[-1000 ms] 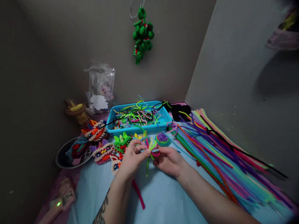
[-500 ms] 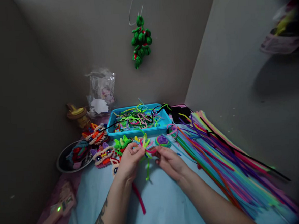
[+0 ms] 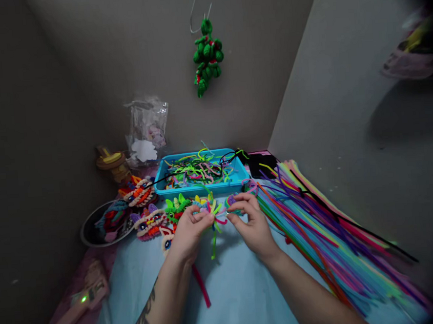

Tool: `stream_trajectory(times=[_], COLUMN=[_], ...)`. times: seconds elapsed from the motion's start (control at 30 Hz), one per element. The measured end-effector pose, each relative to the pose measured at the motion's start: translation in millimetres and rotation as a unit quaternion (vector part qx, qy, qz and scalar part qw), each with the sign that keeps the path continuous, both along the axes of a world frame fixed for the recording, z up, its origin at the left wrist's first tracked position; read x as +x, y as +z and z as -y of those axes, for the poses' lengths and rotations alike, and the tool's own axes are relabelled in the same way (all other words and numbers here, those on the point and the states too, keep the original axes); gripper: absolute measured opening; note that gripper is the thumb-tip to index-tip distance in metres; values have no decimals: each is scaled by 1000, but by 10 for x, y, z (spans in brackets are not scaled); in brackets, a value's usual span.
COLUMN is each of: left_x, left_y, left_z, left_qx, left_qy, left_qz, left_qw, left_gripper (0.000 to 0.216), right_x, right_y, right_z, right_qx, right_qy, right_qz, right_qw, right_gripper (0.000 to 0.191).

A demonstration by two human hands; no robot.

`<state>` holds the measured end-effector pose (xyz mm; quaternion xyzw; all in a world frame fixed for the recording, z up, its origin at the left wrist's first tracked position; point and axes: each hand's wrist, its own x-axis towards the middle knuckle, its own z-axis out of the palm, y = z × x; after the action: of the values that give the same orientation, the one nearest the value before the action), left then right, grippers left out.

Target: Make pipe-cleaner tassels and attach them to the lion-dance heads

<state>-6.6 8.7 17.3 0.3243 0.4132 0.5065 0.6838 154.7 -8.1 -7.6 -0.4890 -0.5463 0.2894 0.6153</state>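
Note:
My left hand (image 3: 194,227) is closed in a pinch on a bundle of short pipe cleaners (image 3: 215,210) in yellow, green, pink and blue. Their ends fan out past the fingertips, and one green strand hangs down. Just right of the bundle, my right hand (image 3: 252,226) has its thumb and fingers apart, with nothing visible between them. Partly behind those fingers lies a purple and teal coil (image 3: 231,200). A red pipe cleaner (image 3: 201,286) shows below my left wrist. Finished pipe-cleaner faces, one green (image 3: 177,206) and one cream and orange (image 3: 150,223), lie left of my left hand.
A blue tray (image 3: 203,188) of pipe-cleaner scraps stands at the back. Long pipe cleaners (image 3: 309,234) are heaped on the right. On the left are a metal bowl (image 3: 87,233) and a pink glue gun (image 3: 85,299). A green ornament (image 3: 208,57) hangs above.
My right hand has let go of a pink strand of the bundle and drawn slightly up and right, its fingers spreading. My left hand keeps its hold in nearly the same place.

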Motion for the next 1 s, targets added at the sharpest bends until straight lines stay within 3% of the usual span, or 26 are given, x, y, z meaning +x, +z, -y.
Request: stream_trajectory(times=[0.1,0.27,0.33,0.4,0.53,0.8,1.0], left_x=[4,6,1,-6,-29,-59,-83], left_y=[5,-8,-9,-3,2,-34,1], left_z=[11,15,15,19,18,-5,-7], left_qx=[1,10,18,25,28,31,27], left_qy=[-23,-32,-30,-34,-48,-68,-43], left_qz=[6,12,10,10,11,-2,-11], left_qw=[1000,999,999,999,998,997,999], left_gripper=[56,55,57,58,59,60,59], right_x=[28,30,30,28,20,52,88], right_y=[41,18,3,-7,6,38,26], right_z=[22,20,7,-7,-18,-28,-34], right_qx=[56,53,19,-46,-178,-264,-302], right_qy=[5,29,62,118,204,264,272], right_qz=[107,131,83,-10,-167,-237,-275], right_qw=[993,990,994,992,948,897,871], right_gripper=[5,9,3,9,24,24,22])
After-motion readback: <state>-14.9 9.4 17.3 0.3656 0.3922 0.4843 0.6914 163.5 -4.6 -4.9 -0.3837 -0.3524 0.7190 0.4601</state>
